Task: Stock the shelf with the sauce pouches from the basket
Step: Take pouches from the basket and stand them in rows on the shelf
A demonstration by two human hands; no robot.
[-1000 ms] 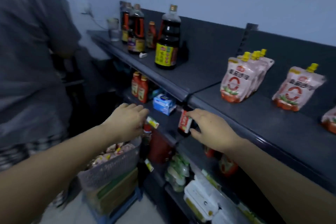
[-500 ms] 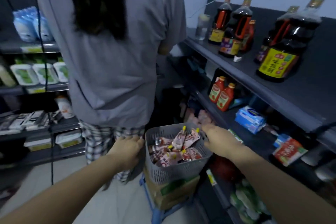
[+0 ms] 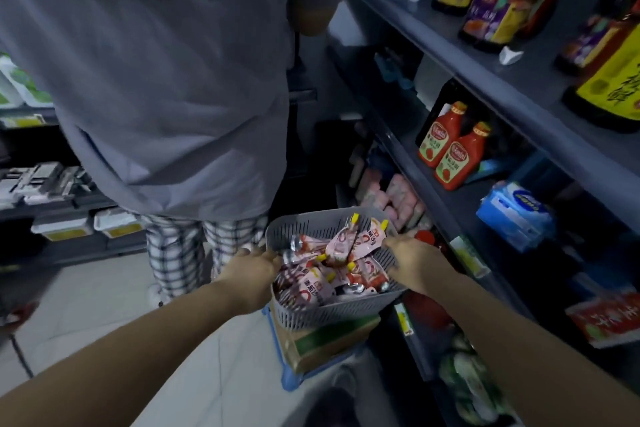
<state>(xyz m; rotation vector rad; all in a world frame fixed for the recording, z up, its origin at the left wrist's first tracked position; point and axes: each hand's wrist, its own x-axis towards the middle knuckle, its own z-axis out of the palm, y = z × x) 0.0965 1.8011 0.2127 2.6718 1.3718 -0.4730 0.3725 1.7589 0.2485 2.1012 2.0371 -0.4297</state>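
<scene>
Lying heaped between both grips: pink sauce pouches (image 3: pixel 334 251) with yellow caps, inside the grey basket (image 3: pixel 311 319). Right grip (image 3: pixel 412 255) curled over the basket's right rim, gripping it. Left grip (image 3: pixel 251 265) against the left rim; hold impossible to tell. Beneath, a cardboard box (image 3: pixel 329 343). Right of the right grip, shelf (image 3: pixel 433 191) with red ketchup bottles (image 3: pixel 457 159). Beyond the left grip, a person in a grey shirt (image 3: pixel 156 62).

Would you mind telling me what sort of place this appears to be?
Most likely a small grocery shop: dark shelving carries dark sauce bottles and red ketchup bottles, yellow price tags line the shelf edges, and a grey basket of sauce pouches waits for stocking.
</scene>
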